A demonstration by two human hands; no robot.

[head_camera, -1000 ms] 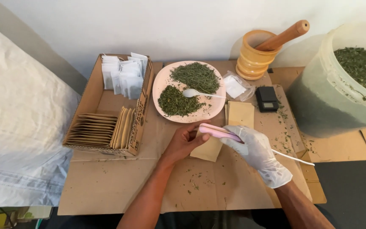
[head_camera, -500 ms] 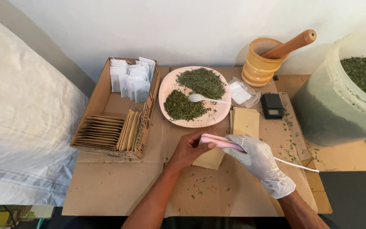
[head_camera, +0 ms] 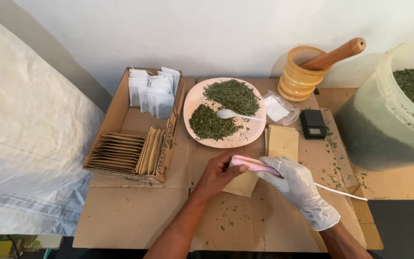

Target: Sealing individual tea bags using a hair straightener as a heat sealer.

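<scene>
Head view, one moment at a packing table (head_camera: 135, 216) covered in brown cardboard.

Item in hand: a pink, slim, bar-shaped sealing tool (head_camera: 254, 165) with a white cord trailing off to the right, held across the top edge of a tan paper pouch (head_camera: 243, 183) lying flat near the table's middle. Right hand (head_camera: 297, 184), in a white glove, is clasped round the tool's right end. Left hand (head_camera: 218, 172), bare, is curled over the tool's left end and presses on the pouch.

Progress, as judged: this pouch appears to be at the closing stage. Finished-looking tan pouches (head_camera: 126, 151) lie in rows in a cardboard box (head_camera: 116, 108) to the left, so a good part seems done; a stack of flat pouches (head_camera: 282, 142) just beyond the hands looks still unused.

Also in the box: small white sachets (head_camera: 152, 91) standing at the far end.

Beyond the hands: pink plate (head_camera: 193, 103) with two heaps of dried green herb and a white spoon (head_camera: 233, 114); clear plastic bag (head_camera: 279, 108); small black scale (head_camera: 313, 123); wooden mortar and pestle (head_camera: 307, 72).

Far right: large pale tub (head_camera: 384, 124) holding more dried herb. Far left: white woven sack (head_camera: 25, 144).
</scene>
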